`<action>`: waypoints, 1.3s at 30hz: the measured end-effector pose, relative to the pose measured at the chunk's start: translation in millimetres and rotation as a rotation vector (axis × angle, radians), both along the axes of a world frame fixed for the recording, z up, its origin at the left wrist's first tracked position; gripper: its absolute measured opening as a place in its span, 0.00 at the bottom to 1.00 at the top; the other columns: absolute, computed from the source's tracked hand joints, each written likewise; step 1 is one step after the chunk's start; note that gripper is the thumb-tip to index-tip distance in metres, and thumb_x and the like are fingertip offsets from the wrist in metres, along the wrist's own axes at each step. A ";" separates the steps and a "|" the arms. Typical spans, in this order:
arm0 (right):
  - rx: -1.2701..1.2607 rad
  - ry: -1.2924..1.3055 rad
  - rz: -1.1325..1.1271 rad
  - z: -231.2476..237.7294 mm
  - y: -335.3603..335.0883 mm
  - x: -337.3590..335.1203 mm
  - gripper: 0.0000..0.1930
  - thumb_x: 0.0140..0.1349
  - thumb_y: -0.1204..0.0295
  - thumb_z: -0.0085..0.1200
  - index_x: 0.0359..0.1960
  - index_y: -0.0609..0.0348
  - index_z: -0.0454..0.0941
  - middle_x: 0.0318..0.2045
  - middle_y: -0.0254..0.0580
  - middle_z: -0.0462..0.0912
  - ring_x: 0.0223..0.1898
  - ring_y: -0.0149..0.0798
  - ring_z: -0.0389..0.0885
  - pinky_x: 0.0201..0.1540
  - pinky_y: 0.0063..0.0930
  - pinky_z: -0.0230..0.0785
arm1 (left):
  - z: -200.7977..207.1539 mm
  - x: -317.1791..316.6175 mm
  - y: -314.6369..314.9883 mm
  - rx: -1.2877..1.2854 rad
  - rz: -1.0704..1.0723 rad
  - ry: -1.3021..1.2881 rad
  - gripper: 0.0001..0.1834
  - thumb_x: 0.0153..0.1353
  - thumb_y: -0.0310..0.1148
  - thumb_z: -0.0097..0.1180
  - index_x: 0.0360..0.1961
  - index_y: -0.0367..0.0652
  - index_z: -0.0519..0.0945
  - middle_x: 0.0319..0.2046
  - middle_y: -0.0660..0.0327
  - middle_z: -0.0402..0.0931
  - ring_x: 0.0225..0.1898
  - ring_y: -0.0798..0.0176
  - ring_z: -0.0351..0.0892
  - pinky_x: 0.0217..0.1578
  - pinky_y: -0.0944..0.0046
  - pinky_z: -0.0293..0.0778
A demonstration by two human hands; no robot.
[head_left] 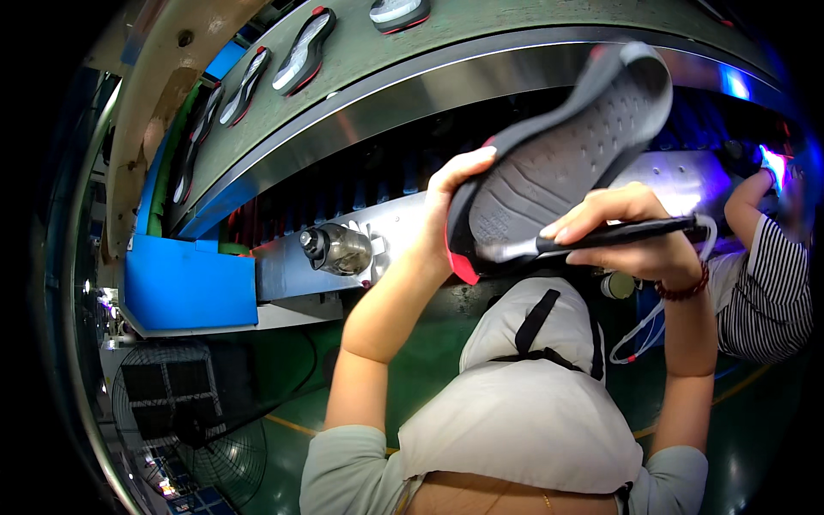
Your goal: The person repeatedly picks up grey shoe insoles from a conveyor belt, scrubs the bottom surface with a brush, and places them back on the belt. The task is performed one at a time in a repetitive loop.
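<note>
My left hand is closed around the left edge of a grey shoe sole with a black rim and red parts at its ends. The sole is tilted up, its dimpled, grooved face toward me, and its far end is blurred. Between the fingers of my right hand is a black-handled brush with a silvery neck. A pale tube loops from the back end of its handle. The brush's tip lies against the near end of the sole, close to the red tab.
Several soles lie on a green conveyor belt behind a metal rail. A clear bottle with a dark cap stands on a metal ledge, left of my arm. A caged fan is at lower left. Another person in stripes works at right.
</note>
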State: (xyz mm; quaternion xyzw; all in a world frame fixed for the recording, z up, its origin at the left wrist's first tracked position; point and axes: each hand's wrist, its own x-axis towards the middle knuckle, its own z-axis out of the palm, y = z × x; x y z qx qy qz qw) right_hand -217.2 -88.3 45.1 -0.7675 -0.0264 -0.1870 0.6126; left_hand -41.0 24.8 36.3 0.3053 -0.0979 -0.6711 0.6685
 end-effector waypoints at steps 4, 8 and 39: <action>-0.249 0.158 0.349 14.6 -13.9 1.0 0.09 0.43 0.82 0.59 0.30 0.66 0.77 0.29 0.45 0.81 0.33 0.37 0.81 0.37 0.24 0.72 | 9.9 -2.6 7.6 0.194 -0.171 -0.106 0.22 0.52 0.40 0.49 0.45 0.38 0.73 0.40 0.53 0.75 0.39 0.58 0.76 0.43 0.62 0.71; -0.190 0.119 0.267 7.8 -14.2 3.6 0.10 0.42 0.83 0.60 0.29 0.65 0.78 0.31 0.49 0.81 0.36 0.42 0.81 0.40 0.28 0.73 | -1.6 3.0 5.1 0.230 -0.226 -0.057 0.20 0.51 0.38 0.52 0.43 0.37 0.73 0.37 0.53 0.76 0.35 0.59 0.77 0.39 0.64 0.72; -0.224 -0.123 -0.127 36.1 -1.9 -20.6 0.11 0.42 0.82 0.61 0.31 0.62 0.78 0.32 0.44 0.82 0.31 0.34 0.79 0.36 0.22 0.71 | -129.7 54.1 7.6 -0.258 -0.055 0.206 0.38 0.51 0.59 0.45 0.60 0.49 0.61 0.58 0.58 0.61 0.58 0.52 0.59 0.57 0.45 0.53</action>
